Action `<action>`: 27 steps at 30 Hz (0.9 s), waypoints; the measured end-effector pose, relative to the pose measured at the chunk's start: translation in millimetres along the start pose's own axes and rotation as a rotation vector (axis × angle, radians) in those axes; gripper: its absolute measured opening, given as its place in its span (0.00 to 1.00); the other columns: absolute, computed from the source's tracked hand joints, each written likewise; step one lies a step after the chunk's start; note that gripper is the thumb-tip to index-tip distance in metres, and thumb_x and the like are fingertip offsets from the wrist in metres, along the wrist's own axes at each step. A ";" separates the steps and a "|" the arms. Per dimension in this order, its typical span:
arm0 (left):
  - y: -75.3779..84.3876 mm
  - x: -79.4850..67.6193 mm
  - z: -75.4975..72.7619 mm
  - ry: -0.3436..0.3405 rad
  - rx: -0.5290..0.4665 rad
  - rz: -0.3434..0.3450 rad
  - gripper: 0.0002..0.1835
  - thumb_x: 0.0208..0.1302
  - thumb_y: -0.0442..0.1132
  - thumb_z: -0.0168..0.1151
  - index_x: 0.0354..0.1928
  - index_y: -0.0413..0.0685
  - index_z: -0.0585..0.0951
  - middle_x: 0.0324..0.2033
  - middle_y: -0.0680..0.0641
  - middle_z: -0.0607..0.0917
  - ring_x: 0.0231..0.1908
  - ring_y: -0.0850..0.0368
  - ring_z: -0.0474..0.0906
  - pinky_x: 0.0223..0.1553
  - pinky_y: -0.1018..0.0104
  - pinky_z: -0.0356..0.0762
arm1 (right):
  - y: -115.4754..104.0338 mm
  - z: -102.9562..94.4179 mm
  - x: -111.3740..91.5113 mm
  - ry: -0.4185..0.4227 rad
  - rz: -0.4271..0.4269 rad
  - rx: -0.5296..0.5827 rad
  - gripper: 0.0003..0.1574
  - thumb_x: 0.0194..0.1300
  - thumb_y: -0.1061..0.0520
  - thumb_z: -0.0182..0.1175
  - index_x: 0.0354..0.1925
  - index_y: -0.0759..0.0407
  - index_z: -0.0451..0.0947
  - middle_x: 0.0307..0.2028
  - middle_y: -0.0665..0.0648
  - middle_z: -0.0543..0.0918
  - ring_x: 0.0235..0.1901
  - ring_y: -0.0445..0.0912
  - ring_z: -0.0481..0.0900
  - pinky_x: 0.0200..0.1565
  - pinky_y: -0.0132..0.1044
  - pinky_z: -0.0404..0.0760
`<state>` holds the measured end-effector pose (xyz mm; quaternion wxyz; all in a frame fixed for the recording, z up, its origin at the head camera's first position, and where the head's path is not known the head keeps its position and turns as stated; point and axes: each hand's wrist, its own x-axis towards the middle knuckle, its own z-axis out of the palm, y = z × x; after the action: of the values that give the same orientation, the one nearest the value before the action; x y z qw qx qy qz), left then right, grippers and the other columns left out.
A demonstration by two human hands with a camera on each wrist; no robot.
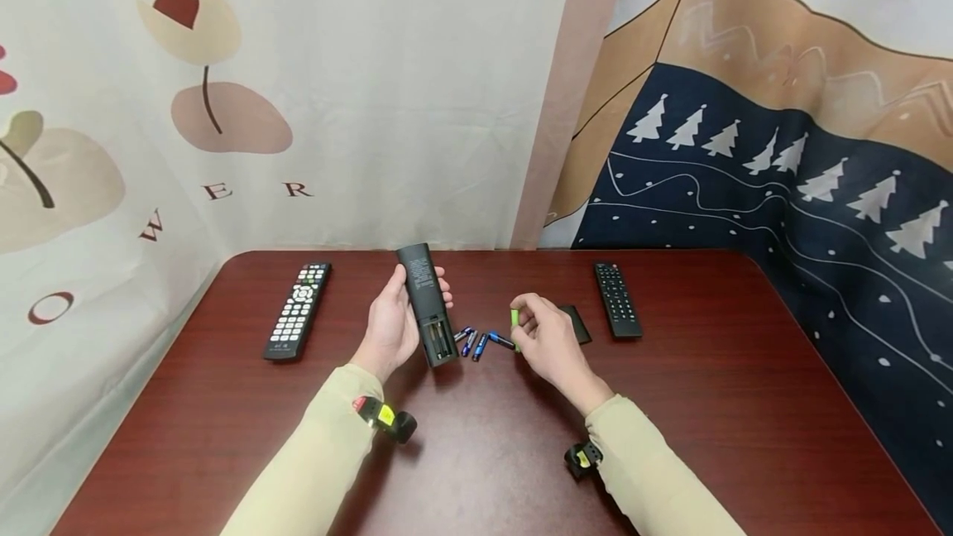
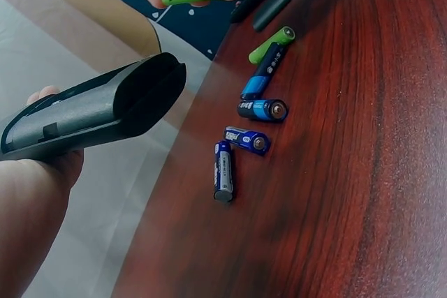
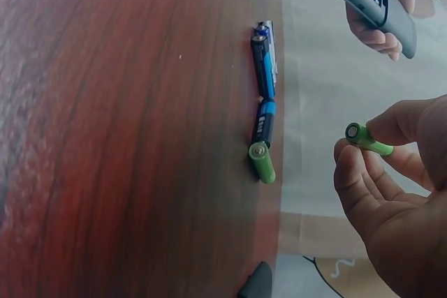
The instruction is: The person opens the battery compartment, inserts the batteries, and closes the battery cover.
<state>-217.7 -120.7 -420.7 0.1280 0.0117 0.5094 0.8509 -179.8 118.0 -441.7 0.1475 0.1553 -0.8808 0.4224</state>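
Observation:
My left hand point(image 1: 393, 323) grips a black remote control point(image 1: 426, 292), its back turned up and its battery compartment point(image 1: 437, 339) uncovered. In my right hand point(image 1: 549, 339), thumb and fingers pinch a green battery point(image 3: 368, 139) above the table. A second green battery point(image 2: 272, 45) lies on the table below that hand. Beside it are several blue batteries point(image 2: 241, 139), lying between the two hands. Behind my right hand rests a dark flat cover point(image 1: 576, 324), partly hidden by the hand in the head view.
At the left of the brown table point(image 1: 476, 453) lies a black remote with white buttons point(image 1: 296, 313). Another black remote point(image 1: 617, 300) lies to the right. A patterned curtain point(image 1: 417, 106) hangs behind the table's far edge.

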 end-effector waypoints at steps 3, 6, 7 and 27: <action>-0.4 0.5 0.2 -0.008 -0.005 0.004 0.34 0.83 0.60 0.29 0.69 0.39 0.67 0.46 0.46 0.79 0.48 0.53 0.80 0.59 0.61 0.78 | -1.7 1.9 -0.1 0.002 -0.004 0.007 0.17 0.59 0.72 0.62 0.47 0.63 0.80 0.34 0.56 0.80 0.32 0.43 0.80 0.35 0.33 0.82; -0.4 0.4 0.4 -0.014 -0.014 0.005 0.34 0.83 0.59 0.29 0.70 0.38 0.66 0.46 0.46 0.79 0.48 0.53 0.80 0.58 0.62 0.78 | -3.4 3.5 0.0 0.002 0.000 0.012 0.17 0.59 0.72 0.63 0.48 0.63 0.80 0.34 0.55 0.80 0.32 0.43 0.80 0.35 0.33 0.82; -0.4 0.2 0.5 -0.016 -0.015 0.006 0.34 0.83 0.59 0.29 0.70 0.38 0.66 0.46 0.46 0.79 0.47 0.54 0.80 0.58 0.62 0.78 | -4.0 4.0 0.1 0.002 0.000 0.016 0.17 0.60 0.71 0.63 0.48 0.63 0.80 0.34 0.55 0.81 0.32 0.43 0.80 0.35 0.34 0.83; -2.3 0.0 2.7 -0.024 -0.041 0.003 0.34 0.84 0.59 0.27 0.67 0.37 0.67 0.44 0.45 0.80 0.44 0.55 0.81 0.56 0.63 0.79 | -16.3 17.9 -2.5 0.020 -0.017 0.120 0.16 0.61 0.70 0.67 0.47 0.62 0.79 0.34 0.55 0.81 0.32 0.43 0.82 0.35 0.35 0.85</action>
<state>-216.8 -117.3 -421.4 0.1332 0.0201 0.4902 0.8611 -173.3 94.5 -442.0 0.1501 0.1672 -0.8510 0.4747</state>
